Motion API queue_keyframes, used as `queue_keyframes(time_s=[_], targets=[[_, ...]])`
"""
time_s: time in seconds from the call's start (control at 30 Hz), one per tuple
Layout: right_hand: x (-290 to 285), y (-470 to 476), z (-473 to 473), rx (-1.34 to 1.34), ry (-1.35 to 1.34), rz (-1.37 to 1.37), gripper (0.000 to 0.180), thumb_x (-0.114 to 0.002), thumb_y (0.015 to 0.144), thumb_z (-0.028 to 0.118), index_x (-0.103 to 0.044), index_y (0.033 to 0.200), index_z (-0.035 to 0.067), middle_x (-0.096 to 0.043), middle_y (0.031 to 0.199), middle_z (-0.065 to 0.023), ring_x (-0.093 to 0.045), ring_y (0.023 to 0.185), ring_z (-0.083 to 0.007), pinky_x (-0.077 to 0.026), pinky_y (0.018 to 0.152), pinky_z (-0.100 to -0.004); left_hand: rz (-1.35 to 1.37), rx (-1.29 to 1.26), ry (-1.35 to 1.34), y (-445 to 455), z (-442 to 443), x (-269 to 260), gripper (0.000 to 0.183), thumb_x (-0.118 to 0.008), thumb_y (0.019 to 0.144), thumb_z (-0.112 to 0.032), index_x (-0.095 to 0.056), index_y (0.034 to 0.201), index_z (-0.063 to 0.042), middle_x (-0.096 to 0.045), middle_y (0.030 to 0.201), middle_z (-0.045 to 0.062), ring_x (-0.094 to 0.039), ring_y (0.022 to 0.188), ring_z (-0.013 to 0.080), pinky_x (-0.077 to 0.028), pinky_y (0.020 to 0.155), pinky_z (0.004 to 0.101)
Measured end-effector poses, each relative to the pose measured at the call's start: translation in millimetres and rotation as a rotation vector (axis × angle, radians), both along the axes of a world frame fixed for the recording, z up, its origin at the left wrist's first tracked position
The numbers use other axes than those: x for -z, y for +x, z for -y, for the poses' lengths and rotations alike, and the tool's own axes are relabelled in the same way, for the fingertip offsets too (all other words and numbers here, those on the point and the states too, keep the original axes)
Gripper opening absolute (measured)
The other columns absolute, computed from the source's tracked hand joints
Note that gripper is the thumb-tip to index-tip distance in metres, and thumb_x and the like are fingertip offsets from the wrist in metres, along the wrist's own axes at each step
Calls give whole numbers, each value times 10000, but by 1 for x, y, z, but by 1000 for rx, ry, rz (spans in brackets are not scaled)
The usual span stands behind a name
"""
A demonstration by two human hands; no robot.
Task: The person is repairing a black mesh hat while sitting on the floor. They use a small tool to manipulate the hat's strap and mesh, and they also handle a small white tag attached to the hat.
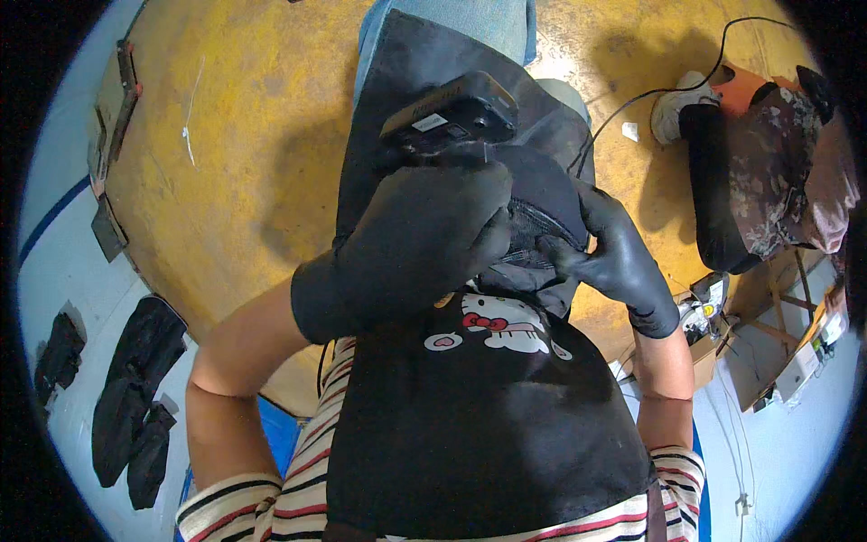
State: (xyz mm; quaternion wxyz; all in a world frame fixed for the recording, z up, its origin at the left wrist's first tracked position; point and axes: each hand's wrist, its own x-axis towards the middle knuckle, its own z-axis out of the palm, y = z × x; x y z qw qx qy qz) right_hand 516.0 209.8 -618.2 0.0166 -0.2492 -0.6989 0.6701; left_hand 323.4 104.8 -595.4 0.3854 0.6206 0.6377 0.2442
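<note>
Both my hands wear black gloves and are close together over my black apron [488, 420], which bears a cartoon cat print. My left hand [420, 230] is closed in a fist on a dark fabric piece [542, 173]. Its fingertips are hidden from view. My right hand [603, 237] grips that piece's right edge, thumb on the near side, fingers behind. Ribbed or stitched bands show on the fabric between the hands. Just beyond my left fist sits a black box-shaped device [450, 115] with a white label; whether the hand touches it, I cannot tell.
A black cable [650, 91] runs from near my right hand to the upper right. Another person [765, 169] sits at the right. Below them stands a cardboard box [711, 352] with items. Black cloth pieces [139, 400] lie on the pale floor at left. Worn yellow flooring [230, 176] surrounds my legs.
</note>
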Motion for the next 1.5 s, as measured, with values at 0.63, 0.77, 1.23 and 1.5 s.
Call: queue_keyframes(time_s=[0.63,0.77,1.23,1.5], targets=[[-6,-34,-7,-236,646,-30,301,-628,745,90,-523,1015,8,-461,1214,-204,-511,1018,-387,-458,806,-380,-194,134,33,-13,-12,-2,178,-582,725,-130,-498,845,-29,-543,675,149,-574,592,319,-459,517,396],[-1,-38,-5,-153,671,-108,187,-566,732,83,-525,910,41,-514,1022,-176,-533,909,-360,-446,746,-403,-159,69,4,-9,-11,1,112,-536,745,-60,-463,824,-28,-490,647,163,-523,589,361,-408,508,414],[3,-36,-7,-104,521,-148,247,-580,703,37,-514,940,15,-506,1066,-192,-502,966,-377,-422,817,-401,16,43,-3,-20,-16,7,90,-519,783,-88,-464,835,-39,-481,718,163,-504,633,389,-407,551,403],[12,-37,-13,-67,474,-259,289,-617,694,44,-520,964,5,-490,1002,-178,-499,922,-366,-426,776,-383,16,34,6,-25,-22,9,163,-556,787,-153,-487,825,-10,-535,629,182,-552,612,376,-431,561,433]])
